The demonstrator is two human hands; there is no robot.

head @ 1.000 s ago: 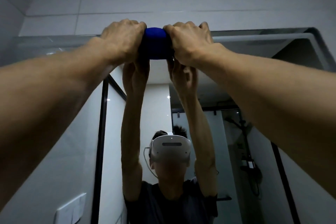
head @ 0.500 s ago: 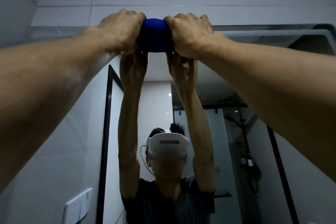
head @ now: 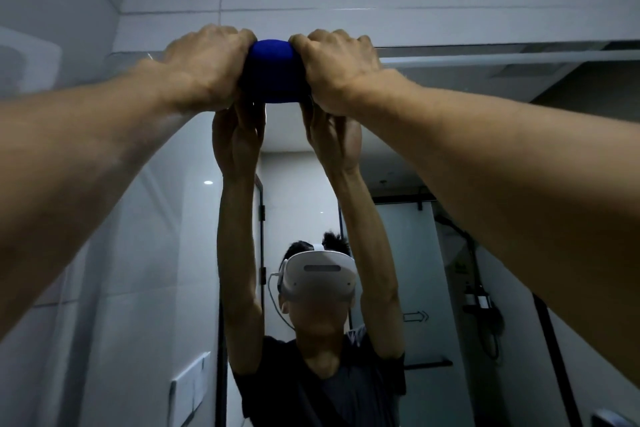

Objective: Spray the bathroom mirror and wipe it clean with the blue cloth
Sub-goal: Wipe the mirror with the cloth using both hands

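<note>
In a grey-tiled bathroom, the wall mirror [head: 398, 156] carries a bunched deep-blue cloth [head: 272, 71] against its top edge. The left hand [head: 204, 66] and right hand [head: 337, 68] grip it with curled fingers, arms stretched upward.

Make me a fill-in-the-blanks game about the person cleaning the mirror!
1. The cloth is colored ____.
2. ____ hands grip the cloth: the left hand and the right hand.
3. The cloth presses near the ____ edge of the mirror.

Missing words: blue; two; top
</note>
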